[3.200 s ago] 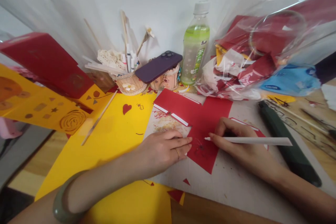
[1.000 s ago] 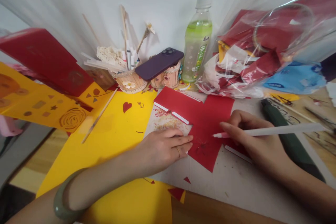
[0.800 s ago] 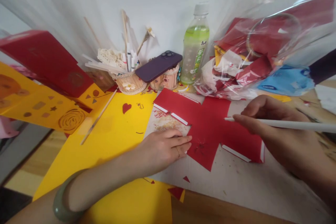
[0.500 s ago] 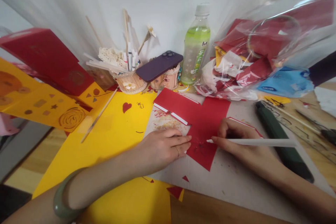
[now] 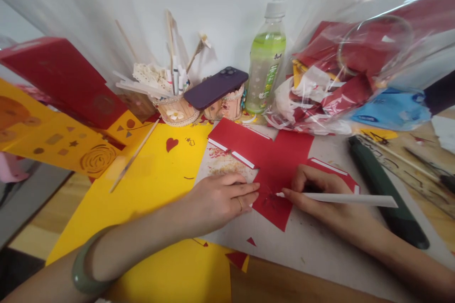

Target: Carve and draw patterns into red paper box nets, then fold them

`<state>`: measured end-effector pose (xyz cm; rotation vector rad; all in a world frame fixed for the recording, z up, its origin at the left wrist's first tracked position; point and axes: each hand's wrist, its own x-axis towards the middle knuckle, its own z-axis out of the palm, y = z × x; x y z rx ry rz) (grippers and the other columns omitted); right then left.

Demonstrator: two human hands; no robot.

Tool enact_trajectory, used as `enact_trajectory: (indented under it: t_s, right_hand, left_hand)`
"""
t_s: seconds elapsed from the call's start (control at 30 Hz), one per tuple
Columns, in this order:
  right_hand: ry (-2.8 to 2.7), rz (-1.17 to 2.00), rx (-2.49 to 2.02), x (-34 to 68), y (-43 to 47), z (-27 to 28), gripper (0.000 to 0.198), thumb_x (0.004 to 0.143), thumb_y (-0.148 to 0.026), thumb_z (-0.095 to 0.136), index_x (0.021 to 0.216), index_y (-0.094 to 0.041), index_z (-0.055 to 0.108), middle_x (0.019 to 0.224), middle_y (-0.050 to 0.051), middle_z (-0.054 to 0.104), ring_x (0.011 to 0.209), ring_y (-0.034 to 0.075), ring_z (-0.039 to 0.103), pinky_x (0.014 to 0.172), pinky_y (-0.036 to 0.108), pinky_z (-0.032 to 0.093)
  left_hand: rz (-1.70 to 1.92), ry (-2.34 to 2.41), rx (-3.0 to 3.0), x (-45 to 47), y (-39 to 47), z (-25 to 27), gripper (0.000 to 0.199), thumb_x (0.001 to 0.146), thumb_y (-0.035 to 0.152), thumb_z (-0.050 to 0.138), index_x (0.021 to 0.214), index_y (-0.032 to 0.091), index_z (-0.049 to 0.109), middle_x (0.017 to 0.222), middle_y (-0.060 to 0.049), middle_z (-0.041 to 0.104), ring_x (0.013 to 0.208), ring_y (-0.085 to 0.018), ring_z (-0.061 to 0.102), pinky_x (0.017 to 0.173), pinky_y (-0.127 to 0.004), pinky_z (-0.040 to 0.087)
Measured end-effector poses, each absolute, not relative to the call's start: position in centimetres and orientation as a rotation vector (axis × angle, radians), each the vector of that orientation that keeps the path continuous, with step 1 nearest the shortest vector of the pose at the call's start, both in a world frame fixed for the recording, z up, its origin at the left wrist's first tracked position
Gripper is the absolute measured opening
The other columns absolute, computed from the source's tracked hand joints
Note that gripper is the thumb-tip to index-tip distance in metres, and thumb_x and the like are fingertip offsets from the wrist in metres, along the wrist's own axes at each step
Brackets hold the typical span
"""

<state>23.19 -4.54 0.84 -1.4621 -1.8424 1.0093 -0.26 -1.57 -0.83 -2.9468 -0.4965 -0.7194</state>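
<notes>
My left hand (image 5: 223,199) lies flat with its fingers stretched out, the fingertips on the left edge of the red paper (image 5: 284,158). In my right hand (image 5: 320,194) a slim white pen (image 5: 355,199) is pinched between thumb and fingers. Its pale tip touches or hovers just over the lower part of the red paper, beside faint dark marks there. White strips line some edges of the red sheet, and part of it shows beyond my right hand. Beneath it is a grey board (image 5: 227,227).
A yellow sheet (image 5: 177,265) spreads to the left, with a thin stick (image 5: 135,156) on it. Behind stand a decorated pen cup (image 5: 176,111), a purple phone (image 5: 216,89), a green drink bottle (image 5: 266,61) and a plastic bag of scraps (image 5: 330,90). A dark green case (image 5: 387,194) lies right.
The pen's tip has moved slightly left and down on the red paper, and its back end has dropped lower. My left hand has stayed in place.
</notes>
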Motion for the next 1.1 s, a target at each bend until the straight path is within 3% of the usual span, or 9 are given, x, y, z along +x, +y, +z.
enact_trajectory:
  t_s: [0.83,1.1]
  right_hand:
    - [-1.808,0.994,-1.439,23.5,-4.7,0.9,0.024,0.078,-0.025,0.054,0.06,-0.022,0.038,0.056,-0.004,0.042,0.053,0.011,0.038,0.047,0.023,0.03]
    - [-1.828,0.989,-1.446,23.4,-4.7,1.1,0.023,0.078,-0.025,0.051,0.06,-0.022,0.037,0.058,-0.004,0.043,0.054,0.012,0.039,0.049,0.024,0.031]
  left_hand:
    - [-0.74,-0.506,-2.964,-0.3,-1.4,-2.1,0.026,0.095,0.026,0.042,0.107,0.013,0.062,0.114,-0.003,0.065,0.1,-0.015,0.058,0.085,-0.028,0.053]
    - [-0.738,-0.501,-2.938,-0.1,-1.5,-0.6,0.021,0.092,0.023,0.049,0.1,0.014,0.066,0.108,0.0,0.068,0.093,-0.016,0.062,0.081,-0.027,0.055]
